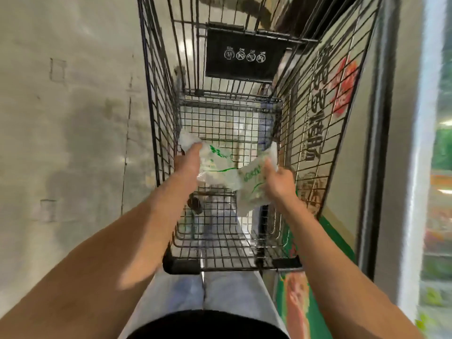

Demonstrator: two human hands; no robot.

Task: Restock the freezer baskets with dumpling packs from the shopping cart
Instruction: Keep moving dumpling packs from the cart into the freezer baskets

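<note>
left hand [187, 162]: grips a white, green-printed plastic dumpling pack [215, 167] (blurred)
right hand [278, 178]: grips second pack [254, 187]
black wire shopping cart [156, 99]: beneath both

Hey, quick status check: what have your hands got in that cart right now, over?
Left hand grips one dumpling pack. Right hand grips a second pack. Both inside the shopping cart, above its wire floor. Nothing blocking, over.

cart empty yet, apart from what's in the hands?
Looks empty: the cart floor shows bare wire. Left hand and right hand each grip a dumpling pack.
</note>
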